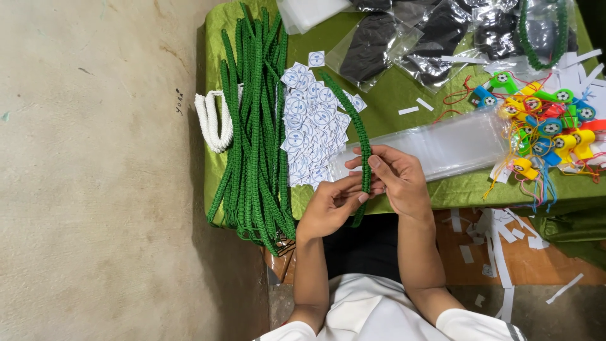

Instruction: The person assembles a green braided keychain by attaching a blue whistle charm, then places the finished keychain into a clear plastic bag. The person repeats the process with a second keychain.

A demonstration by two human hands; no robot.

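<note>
A green braided cord [356,123] runs from the green-covered table [404,95] down between both hands. My left hand [329,205] pinches it near its lower end, and my right hand [394,177] grips it just above, fingers curled round it. The cord's tail hangs below my left hand over the table's front edge. A pile of small round white stickers [312,123] lies just beyond my left hand. A stack of clear plastic sleeves [442,148] lies behind my right hand.
A thick bundle of green braided cords [255,126] lies at the left, with a white cord [213,120] beside it. Colourful plastic whistles on strings [549,132] are heaped at the right. Bagged dark items [410,38] sit at the back. Paper strips litter the floor [505,246].
</note>
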